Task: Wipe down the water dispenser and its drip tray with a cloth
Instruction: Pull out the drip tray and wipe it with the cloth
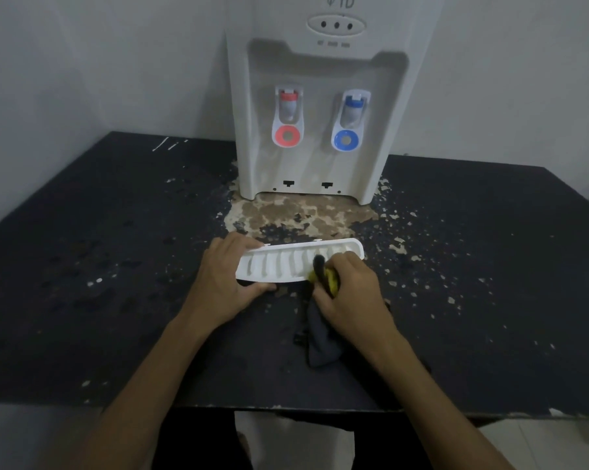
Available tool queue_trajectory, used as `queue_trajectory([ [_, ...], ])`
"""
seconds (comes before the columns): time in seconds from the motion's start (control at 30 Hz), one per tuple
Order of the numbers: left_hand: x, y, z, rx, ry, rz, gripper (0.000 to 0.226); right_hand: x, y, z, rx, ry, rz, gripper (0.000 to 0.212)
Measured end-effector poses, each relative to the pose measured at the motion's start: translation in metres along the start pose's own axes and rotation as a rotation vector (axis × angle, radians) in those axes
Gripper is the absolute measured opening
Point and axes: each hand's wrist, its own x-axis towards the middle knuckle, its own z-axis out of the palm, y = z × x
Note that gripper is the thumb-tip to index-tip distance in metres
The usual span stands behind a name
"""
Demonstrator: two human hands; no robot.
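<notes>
Two hands [228,276] [350,293]: left grips drip tray [279,266] (right, cloth [320,340]).

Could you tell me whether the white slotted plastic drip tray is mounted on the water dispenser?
No, the white slotted plastic drip tray lies detached on the worn black table, in front of the white water dispenser.

Bare forearms [171,351], left hand [225,276], right hand [350,290]; dark legwear [198,446] below.
</notes>
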Motion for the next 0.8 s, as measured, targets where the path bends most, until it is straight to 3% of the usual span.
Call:
queue_trajectory([
  [0.1, 0.0, 0.001, 0.0, -0.004, -0.011, -0.007, 0.062, -0.011, -0.007, 0.005, 0.048, 0.096, -0.094, 0.014],
  [0.2, 0.0, 0.002, -0.001, -0.034, -0.008, -0.014, 0.056, -0.015, -0.021, 0.02, 0.055, 0.003, -0.154, 0.018],
  [0.3, -0.001, 0.003, -0.001, -0.036, -0.013, -0.017, 0.057, -0.013, -0.02, 0.023, 0.034, 0.014, -0.101, 0.015],
  [0.53, 0.0, 0.001, -0.001, -0.006, -0.01, -0.016, 0.062, -0.01, 0.005, 0.003, -0.057, 0.21, 0.116, 0.016],
  [0.67, 0.0, 0.001, 0.0, -0.007, -0.012, -0.02, 0.062, -0.01, -0.006, 0.009, -0.008, 0.089, -0.099, 0.013],
  [0.8, -0.001, 0.002, -0.001, 0.009, -0.003, -0.003, 0.062, -0.006, -0.005, 0.012, -0.031, 0.111, -0.037, 0.015],
])
